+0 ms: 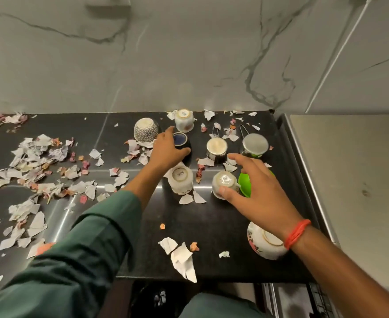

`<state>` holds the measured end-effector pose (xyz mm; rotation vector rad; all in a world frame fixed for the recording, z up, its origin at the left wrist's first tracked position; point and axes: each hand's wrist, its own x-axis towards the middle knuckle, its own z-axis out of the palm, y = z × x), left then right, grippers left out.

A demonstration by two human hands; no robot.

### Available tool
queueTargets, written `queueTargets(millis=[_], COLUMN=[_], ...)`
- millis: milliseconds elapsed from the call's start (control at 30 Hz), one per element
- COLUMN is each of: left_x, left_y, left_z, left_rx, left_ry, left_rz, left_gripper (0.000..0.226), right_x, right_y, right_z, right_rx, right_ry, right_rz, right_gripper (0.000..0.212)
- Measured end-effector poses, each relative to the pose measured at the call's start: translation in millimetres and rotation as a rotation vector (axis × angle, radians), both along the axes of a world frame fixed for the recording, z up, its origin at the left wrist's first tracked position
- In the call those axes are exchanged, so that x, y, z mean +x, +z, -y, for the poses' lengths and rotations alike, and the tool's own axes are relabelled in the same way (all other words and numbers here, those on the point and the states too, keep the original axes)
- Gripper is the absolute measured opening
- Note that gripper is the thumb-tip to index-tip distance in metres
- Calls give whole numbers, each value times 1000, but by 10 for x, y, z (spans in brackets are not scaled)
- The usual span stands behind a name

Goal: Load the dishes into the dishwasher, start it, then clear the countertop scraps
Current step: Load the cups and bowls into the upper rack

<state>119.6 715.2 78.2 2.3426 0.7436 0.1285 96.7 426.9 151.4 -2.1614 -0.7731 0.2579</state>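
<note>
My left hand [168,149] is curling around the dark cup [181,143] at centre frame, fingers wrapping its side. My right hand [255,191] is reaching over the small white cup [224,183] lower right of centre, thumb pressing on its near side and fingers spread above it, so not really gripping it yet as far as I can tell. A green bowl [245,182] is peeking out from under that hand.

Everything around them is sitting upside down on the black counter [212,226]: a patterned bowl [145,131] and a white mug [184,120] just above the left hand, another white mug [181,182] below it, two steel cups [217,148] [255,145] to the right, and a floral bowl [263,244] tucked under my right wrist at lower right.

Progress-wise I'm basically at the start. All the dishes are on the counter and none are loaded. I can't tell where the dishwasher is, maybe the dark opening at the bottom edge. Paper scraps [35,157] are lying everywhere, thickest on the left side, with some more between the cups. So loading, starting it and clearing are all left.
</note>
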Motion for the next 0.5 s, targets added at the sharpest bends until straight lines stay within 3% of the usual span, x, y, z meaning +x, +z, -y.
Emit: queueTargets(millis=[167,367,500], left_x=[205,96,-104], left_y=[-194,-215,-3], left_z=[-92,-107,-51], left_rx=[-28,-17,-92], left_ry=[-35,-19,-20], left_rz=[-52,61,241], left_gripper=[101,95,98], right_x=[78,129,130], right_y=[6,-11,-10], right_z=[-39,-137,-288], right_rx=[-60,-89,-86], right_ry=[18,30,56], right_rz=[-7,-12,-2], right_gripper=[68,68,72])
